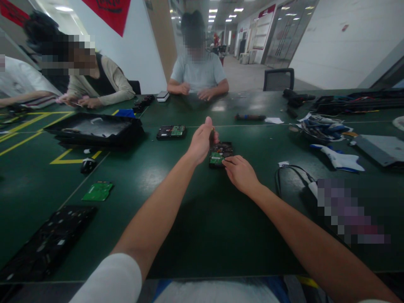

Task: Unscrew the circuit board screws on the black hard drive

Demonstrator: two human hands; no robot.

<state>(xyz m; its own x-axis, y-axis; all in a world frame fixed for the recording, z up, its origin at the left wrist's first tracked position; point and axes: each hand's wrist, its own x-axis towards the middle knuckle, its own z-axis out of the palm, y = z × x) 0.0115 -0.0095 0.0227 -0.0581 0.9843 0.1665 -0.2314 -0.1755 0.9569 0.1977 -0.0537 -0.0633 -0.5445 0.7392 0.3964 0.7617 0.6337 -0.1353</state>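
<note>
One hard drive (pixel 217 159), lengthwise near-to-far, green end near. Left hand (pixel 200 142) curled, contents unclear; right hand (pixel 241 173) half-curled, touching right edge, grip unclear.

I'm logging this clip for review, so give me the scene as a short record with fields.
Left hand: beside the hard drive, thumb raised; its grip is unclear
Right hand: fingers at the drive's right edge
Between hands: black hard drive, green side up, on the green table
Further left: second drive, loose green board, black tray
Further right: white-and-blue glove
Co-workers: one opposite, two at left
</note>
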